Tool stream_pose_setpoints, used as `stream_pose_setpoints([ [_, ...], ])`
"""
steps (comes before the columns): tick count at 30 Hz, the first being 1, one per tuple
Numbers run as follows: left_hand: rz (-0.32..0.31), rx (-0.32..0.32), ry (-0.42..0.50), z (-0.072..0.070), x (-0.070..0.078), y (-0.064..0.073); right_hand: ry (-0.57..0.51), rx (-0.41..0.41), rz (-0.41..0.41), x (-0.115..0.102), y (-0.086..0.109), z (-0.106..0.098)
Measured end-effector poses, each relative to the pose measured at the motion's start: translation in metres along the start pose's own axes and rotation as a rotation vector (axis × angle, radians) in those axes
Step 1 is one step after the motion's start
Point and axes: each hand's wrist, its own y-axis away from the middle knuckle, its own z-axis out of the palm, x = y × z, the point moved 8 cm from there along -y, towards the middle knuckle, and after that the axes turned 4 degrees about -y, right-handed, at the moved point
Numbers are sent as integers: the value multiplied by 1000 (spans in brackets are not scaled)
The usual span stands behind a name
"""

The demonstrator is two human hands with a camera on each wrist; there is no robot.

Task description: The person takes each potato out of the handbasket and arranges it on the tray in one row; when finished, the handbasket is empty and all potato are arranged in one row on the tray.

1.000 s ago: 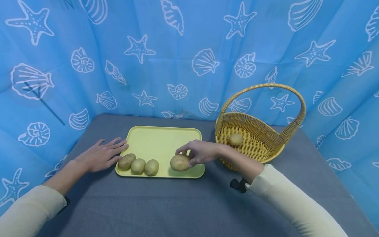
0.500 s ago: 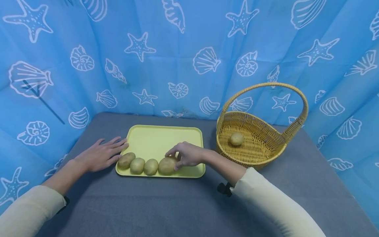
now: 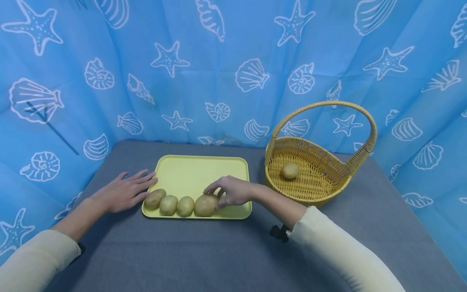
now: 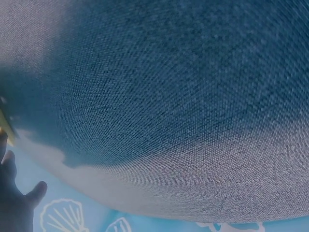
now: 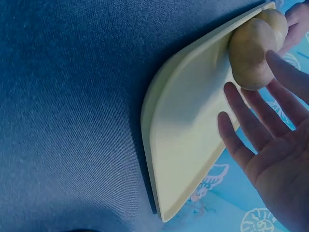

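Note:
On the yellow tray (image 3: 197, 174), a row of potatoes lies along the front edge. From the left come a longer potato (image 3: 155, 198), two rounder potatoes (image 3: 168, 205) and a larger potato (image 3: 206, 205) at the row's right end. My right hand (image 3: 231, 190) holds that larger one from its right side, thumb in front and fingertips behind; the right wrist view shows its thumb at the potato (image 5: 253, 53) and the other fingers spread. My left hand (image 3: 124, 191) lies flat with spread fingers, its fingertips at the tray's left rim. Only part of it shows in the left wrist view.
A wicker basket (image 3: 310, 194) with a tall arched handle stands right of the tray, holding one potato (image 3: 290, 170). Grey cloth (image 3: 175, 259) covers the table. Behind it hangs a blue curtain (image 3: 204, 89) with shells and starfish.
My right hand has moved left with the larger potato, setting it against the row on the tray. Over the last half second it has stayed there. My left hand has not moved.

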Motion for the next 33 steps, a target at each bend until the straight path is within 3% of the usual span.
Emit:
stream_pose_setpoints([
  [7, -1, 3, 4, 0, 1, 0, -29, -13, -15, -7, 19, -13],
  [15, -1, 0, 11, 0, 0, 0, -23, 73, 40, -8, 68, -59],
  [23, -5, -8, 4, 0, 0, 0, -10, 164, 131, 26, 121, -111],
  [28, -3, -5, -13, 1, -1, 0, -104, 179, 173, 53, 147, -136],
  [33, 3, 7, -18, -1, 0, 1, -168, 206, 278, 86, 167, -148],
])
